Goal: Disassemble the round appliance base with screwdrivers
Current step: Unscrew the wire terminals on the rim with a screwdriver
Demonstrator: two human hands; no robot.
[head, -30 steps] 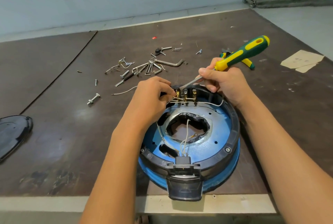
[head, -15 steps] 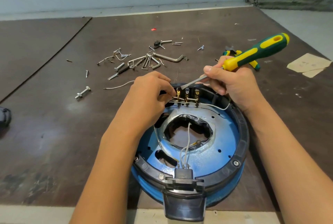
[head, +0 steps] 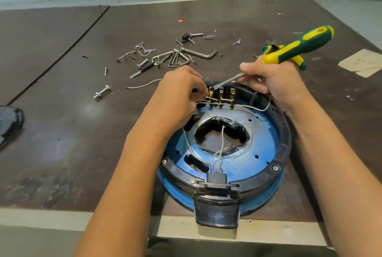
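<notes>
Blue and black, the one round appliance base [head: 262, 147] lies flat at the near edge of the table [head: 62, 132], open side up. Its black plug block [head: 217, 211] is toward the person and hangs a little over the edge. At the far rim stand three brass terminals [head: 221, 96] in a row.

One screwdriver [head: 297, 47] with a green and yellow handle is held slanted. Its handle points up and to the right, and its metal tip comes down left to the leftmost terminal. The right hand [head: 275, 79] grips it where handle meets shaft, fingers curled round. The left hand [head: 177, 95] has its fingertips bent together at the same terminal. It seems to pinch a white wire [head: 203, 99] there, but the fingers hide the contact.

Farther back on the table lie one set of hex keys [head: 179, 56], one large bolt [head: 101, 92], many small screws [head: 208, 37], and a second green and yellow tool [head: 298, 61], partly hidden behind the screwdriver.
</notes>
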